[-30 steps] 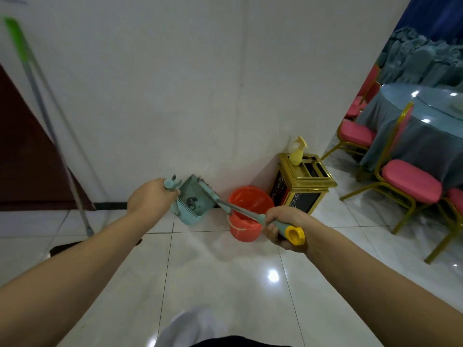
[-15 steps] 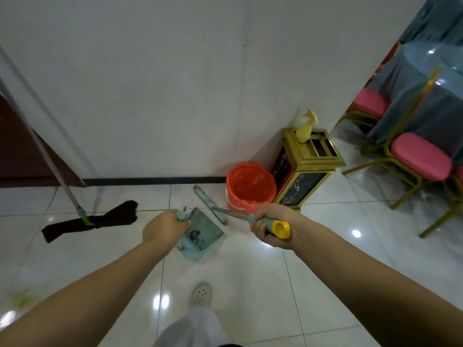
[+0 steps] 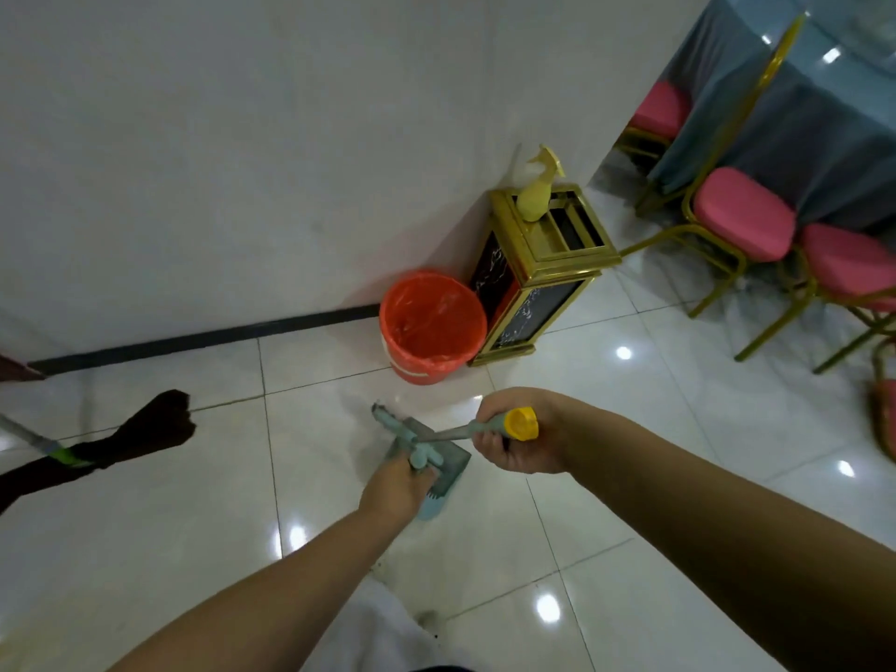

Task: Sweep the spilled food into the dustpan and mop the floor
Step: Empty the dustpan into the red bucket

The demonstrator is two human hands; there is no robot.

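My left hand (image 3: 395, 487) grips the top of the teal dustpan's handle; the dustpan (image 3: 448, 460) hangs low over the white tiled floor, its comb edge below my fingers. My right hand (image 3: 514, 436) is wrapped round the broom handle (image 3: 489, 425) just under its yellow cap. The broom's teal head (image 3: 390, 421) sits just beyond the dustpan. A dark mop (image 3: 140, 436) lies on the tiles at the left, its metal pole with a green collar running off the left edge.
An orange bucket (image 3: 433, 327) lined with an orange bag stands against the white wall, beside a gold-framed bin (image 3: 543, 274) with a yellow spray bottle (image 3: 536, 189) on top. Pink-seated gold chairs (image 3: 742, 213) and a cloth-covered table (image 3: 800, 99) fill the right.
The view has tilted down toward the floor. Both hands have lowered the dustpan and broom closer to the tiles, and the hands are nearer each other.
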